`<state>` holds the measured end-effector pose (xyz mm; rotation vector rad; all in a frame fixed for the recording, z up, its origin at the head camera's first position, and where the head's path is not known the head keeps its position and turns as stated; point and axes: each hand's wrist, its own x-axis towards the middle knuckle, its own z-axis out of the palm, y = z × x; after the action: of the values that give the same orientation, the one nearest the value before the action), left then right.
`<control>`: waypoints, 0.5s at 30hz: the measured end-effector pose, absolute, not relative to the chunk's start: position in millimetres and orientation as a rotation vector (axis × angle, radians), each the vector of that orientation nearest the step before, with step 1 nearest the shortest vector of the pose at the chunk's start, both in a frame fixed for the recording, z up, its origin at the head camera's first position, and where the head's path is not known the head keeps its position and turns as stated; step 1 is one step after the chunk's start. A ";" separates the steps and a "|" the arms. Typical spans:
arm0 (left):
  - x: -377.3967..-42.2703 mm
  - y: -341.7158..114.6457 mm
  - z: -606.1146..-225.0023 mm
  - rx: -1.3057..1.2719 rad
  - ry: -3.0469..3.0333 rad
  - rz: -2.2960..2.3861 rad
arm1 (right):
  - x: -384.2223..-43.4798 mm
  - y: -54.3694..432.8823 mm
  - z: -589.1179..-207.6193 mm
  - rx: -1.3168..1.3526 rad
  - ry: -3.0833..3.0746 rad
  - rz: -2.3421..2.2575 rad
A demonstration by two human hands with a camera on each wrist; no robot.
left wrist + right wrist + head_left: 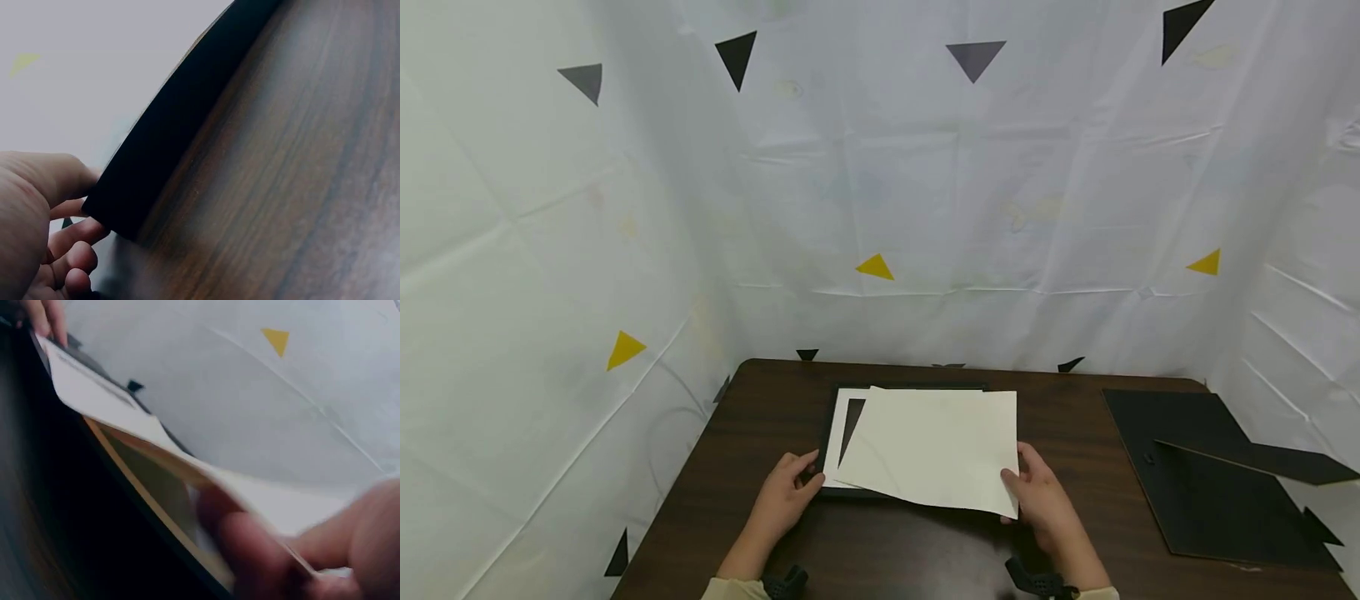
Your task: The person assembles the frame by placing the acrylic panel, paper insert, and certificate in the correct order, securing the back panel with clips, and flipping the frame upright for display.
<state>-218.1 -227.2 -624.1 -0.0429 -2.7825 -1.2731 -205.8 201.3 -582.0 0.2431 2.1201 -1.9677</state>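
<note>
A black picture frame (pixel 850 492) lies on the table, with a white mat (pixel 832 468) showing at its left side. Over most of it rests a cream sheet (pixel 936 446), slightly skewed, its near right part raised off the frame. My left hand (pixel 784 492) grips the frame's near left corner, thumb above and fingers at the side, as the left wrist view shows. With thumb on top and fingers beneath, my right hand (pixel 1040 496) pinches the sheet's right edge near its corner. Under the lifted sheet, the right wrist view shows the frame's wooden inner edge (pixel 150 495).
A black backing board (pixel 1202 508) with a raised easel leg (pixel 1262 460) lies at the right of the dark wooden table (pixel 760 408). White sheeting (pixel 925 208) with coloured triangles hangs behind and on both sides.
</note>
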 end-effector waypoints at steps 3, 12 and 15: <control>-216.9 -225.4 -623.4 -0.055 -2.796 -1.267 | -205.5 196.7 -580.3 0.271 2.186 -1.990; -217.3 -225.0 -623.7 -0.064 -2.817 -1.270 | -208.0 181.5 -588.9 0.307 2.291 -2.031; -217.6 -225.9 -624.4 -0.080 -2.822 -1.279 | -206.8 173.4 -588.7 0.268 2.330 -2.014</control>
<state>-217.6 -225.9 -624.4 -0.0803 -2.8216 -1.2788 -206.8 173.4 -588.7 0.2682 2.3305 -2.0136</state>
